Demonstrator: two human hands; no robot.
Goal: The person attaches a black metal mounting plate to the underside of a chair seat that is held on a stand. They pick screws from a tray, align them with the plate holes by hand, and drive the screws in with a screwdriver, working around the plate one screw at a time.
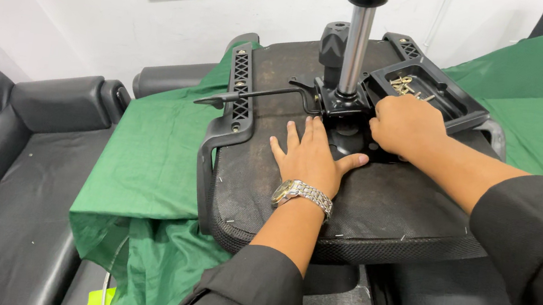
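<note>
Pressing flat on the upturned seat (293, 197), the left hand (313, 156) lies palm down with fingers spread, gripping nothing, its thumb stretched toward the mechanism plate (350, 138). The right hand (406, 125) sits just beside it, curled over the plate's near edge; whether those fingers pinch a screw or tool I cannot tell, since the knuckles hide them. Straight ahead of both hands the gas column (356, 48) stands upright out of the plate. Left of the left hand a thin lever (258, 95) sticks out sideways, past it the armrest bracket (236, 99). Just beyond the right hand a black tray (426, 89) holds loose brass screws (406, 85).

Risks, as I judge them: the seat rests on a green cloth (146, 150) over padded chairs, so a hard push could rock or slide it. The right wrist is near the tray, and a nudge could scatter the screws. Fingers under the plate's edge might get pinched if it shifts.
</note>
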